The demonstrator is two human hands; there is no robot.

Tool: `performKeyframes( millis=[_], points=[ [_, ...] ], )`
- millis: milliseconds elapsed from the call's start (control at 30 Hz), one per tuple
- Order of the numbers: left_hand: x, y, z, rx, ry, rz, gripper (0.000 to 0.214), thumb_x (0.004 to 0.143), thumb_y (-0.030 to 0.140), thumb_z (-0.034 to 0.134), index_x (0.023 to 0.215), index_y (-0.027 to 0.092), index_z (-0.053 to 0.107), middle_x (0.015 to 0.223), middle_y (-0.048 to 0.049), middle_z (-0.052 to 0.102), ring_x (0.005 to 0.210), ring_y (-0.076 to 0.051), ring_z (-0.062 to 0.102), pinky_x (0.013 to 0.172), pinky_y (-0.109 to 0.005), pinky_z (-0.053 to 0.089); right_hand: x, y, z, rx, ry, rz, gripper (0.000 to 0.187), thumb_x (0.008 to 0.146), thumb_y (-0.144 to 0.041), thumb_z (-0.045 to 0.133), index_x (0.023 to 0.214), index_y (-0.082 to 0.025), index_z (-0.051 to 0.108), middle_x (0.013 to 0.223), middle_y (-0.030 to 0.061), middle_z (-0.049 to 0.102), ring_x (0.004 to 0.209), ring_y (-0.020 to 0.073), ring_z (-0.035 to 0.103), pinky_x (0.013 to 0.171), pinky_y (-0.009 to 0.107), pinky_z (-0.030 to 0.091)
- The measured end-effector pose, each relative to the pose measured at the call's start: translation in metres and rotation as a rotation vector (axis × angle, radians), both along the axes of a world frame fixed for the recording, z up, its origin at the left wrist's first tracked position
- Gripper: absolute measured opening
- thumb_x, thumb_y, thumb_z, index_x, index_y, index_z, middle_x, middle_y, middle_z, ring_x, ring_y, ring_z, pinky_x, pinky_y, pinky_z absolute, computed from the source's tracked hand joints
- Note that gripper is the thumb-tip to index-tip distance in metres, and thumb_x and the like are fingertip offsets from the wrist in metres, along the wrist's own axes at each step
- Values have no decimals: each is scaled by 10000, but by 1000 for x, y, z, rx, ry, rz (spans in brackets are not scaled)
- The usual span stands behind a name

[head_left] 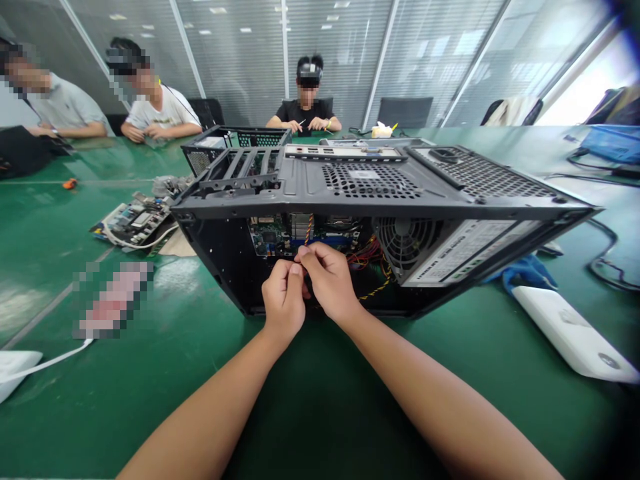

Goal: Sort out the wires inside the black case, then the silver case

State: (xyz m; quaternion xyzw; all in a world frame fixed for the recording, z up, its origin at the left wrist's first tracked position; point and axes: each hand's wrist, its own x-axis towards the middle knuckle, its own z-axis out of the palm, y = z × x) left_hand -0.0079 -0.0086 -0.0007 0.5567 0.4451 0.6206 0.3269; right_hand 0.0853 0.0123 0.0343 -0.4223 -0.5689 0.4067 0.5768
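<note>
A black computer case lies on its side on the green table, its open side facing me. Inside I see the motherboard, a fan and red and yellow wires. Both my hands meet at the case opening. My left hand is closed in a pinch. My right hand is closed beside it, and its fingers hold the lower end of a twisted orange-and-black cable that runs up toward the motherboard. What the left fingers grip is hidden.
A loose circuit board with white cables lies left of the case. A white device and blue cloth lie at the right. Three people sit at the table's far side. A second open case stands behind.
</note>
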Motion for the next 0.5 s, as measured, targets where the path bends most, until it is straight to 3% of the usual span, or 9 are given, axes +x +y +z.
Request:
performKeyframes(
  millis=[500],
  points=[
    [-2, 3, 0, 59, 184, 115, 357, 996, 395, 419, 766, 179, 585, 588, 24, 547, 527, -107, 504, 530, -219, 397, -1, 3, -5, 6, 27, 2, 298, 892, -356, 552, 636, -211, 503, 605, -31, 478, 591, 120, 443, 571, 274, 375]
  ],
)
